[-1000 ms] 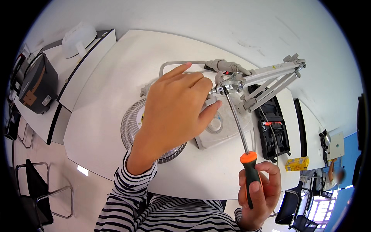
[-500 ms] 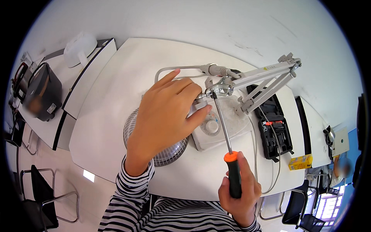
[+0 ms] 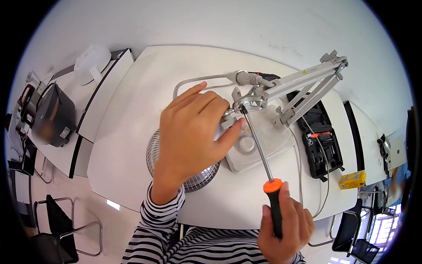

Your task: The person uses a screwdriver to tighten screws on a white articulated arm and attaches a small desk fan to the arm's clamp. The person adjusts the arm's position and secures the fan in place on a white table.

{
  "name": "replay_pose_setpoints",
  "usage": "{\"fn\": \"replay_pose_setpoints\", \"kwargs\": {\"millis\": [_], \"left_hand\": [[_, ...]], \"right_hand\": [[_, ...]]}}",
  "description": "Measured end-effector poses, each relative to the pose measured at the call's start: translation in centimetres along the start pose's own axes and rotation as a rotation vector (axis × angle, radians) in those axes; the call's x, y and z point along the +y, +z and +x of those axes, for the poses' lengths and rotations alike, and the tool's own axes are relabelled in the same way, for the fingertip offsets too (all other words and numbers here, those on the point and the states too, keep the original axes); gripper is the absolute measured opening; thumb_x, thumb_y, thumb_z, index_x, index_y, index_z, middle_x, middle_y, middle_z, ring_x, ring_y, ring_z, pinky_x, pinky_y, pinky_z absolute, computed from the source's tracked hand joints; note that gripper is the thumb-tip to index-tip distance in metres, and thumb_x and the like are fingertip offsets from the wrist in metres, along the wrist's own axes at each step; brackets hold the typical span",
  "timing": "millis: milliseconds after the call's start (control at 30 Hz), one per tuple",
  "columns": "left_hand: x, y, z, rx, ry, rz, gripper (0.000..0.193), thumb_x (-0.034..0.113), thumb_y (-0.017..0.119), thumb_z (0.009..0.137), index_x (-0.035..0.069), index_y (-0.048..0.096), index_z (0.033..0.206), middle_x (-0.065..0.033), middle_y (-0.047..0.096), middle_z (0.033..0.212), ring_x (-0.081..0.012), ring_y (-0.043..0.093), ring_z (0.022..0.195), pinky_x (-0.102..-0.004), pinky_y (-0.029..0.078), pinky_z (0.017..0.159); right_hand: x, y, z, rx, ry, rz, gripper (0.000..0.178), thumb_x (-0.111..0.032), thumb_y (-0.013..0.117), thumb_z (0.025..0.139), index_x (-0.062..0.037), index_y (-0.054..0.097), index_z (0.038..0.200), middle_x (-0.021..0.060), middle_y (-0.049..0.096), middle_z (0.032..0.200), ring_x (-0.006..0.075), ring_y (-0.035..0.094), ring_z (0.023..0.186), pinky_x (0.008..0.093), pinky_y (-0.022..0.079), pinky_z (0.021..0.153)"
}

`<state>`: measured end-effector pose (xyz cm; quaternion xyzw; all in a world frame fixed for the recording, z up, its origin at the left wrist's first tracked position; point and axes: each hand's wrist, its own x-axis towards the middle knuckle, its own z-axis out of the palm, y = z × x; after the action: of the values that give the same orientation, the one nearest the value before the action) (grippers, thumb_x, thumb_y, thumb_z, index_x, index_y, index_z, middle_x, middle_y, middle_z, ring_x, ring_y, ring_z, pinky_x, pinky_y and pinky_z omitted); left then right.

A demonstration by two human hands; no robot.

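A grey arm lamp stands on the white table, its wire-caged head partly hidden beneath my left hand. With thumb and fingers closed, that hand grips the lamp near its metal joint; the index finger sticks out beside the bent grey cable. My right hand is wrapped round the black handle of a screwdriver with an orange collar. Its tip meets the joint just right of my left fingers. Under the joint sits the pale base with a round dial.
Right of the lamp lies an opened black tool case with bits, a thin cable crossing it. A yellow box is at the table's right edge. Side tables flank mine; a dark grey bin-like appliance stands on the left one. Chairs are below.
The view has shifted a little, so the table appears farther right. The screwdriver tip stays at the joint, and both hands keep their grips.
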<state>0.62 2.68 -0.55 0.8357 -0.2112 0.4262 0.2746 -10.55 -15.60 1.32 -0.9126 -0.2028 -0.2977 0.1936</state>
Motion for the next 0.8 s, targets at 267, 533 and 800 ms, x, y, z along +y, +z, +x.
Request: {"fn": "replay_pose_setpoints", "kwargs": {"millis": [267, 533, 800], "left_hand": [[0.5, 0.3, 0.1, -0.021, -0.001, 0.025, 0.020, 0.010, 0.069, 0.057, -0.001, 0.059, 0.071, -0.0079, 0.059, 0.064, -0.0225, 0.056, 0.055, -0.0389, 0.045, 0.085], [0.5, 0.4, 0.2, -0.008, 0.015, 0.035, 0.021, 0.012, 0.070, 0.058, 0.000, 0.059, 0.071, -0.0078, 0.059, 0.064, -0.0236, 0.056, 0.056, -0.0387, 0.046, 0.084], [0.4, 0.4, 0.1, -0.007, 0.004, 0.043, 0.022, 0.012, 0.070, 0.058, 0.000, 0.060, 0.073, -0.0077, 0.059, 0.064, -0.0232, 0.057, 0.056, -0.0383, 0.046, 0.083]], "right_hand": [[1.5, -1.2, 0.3, -0.130, 0.635, 0.837, 0.026, -0.005, 0.066, 0.075, -0.0030, 0.063, 0.100, 0.0130, 0.063, 0.077, 0.0196, 0.063, 0.064, 0.0237, 0.049, 0.054], [4.7, -0.2, -0.2, -0.341, 0.819, 1.691, 0.036, -0.011, 0.045, 0.088, 0.0058, 0.042, 0.119, 0.0183, 0.054, 0.072, 0.0111, 0.045, 0.043, 0.0189, 0.032, 0.035], [4.4, 0.8, -0.9, -0.401, 1.181, 2.397, 0.042, -0.022, 0.033, 0.093, 0.0038, 0.028, 0.126, 0.0142, 0.048, 0.069, 0.0097, 0.037, 0.035, 0.0209, 0.029, 0.032]]}}
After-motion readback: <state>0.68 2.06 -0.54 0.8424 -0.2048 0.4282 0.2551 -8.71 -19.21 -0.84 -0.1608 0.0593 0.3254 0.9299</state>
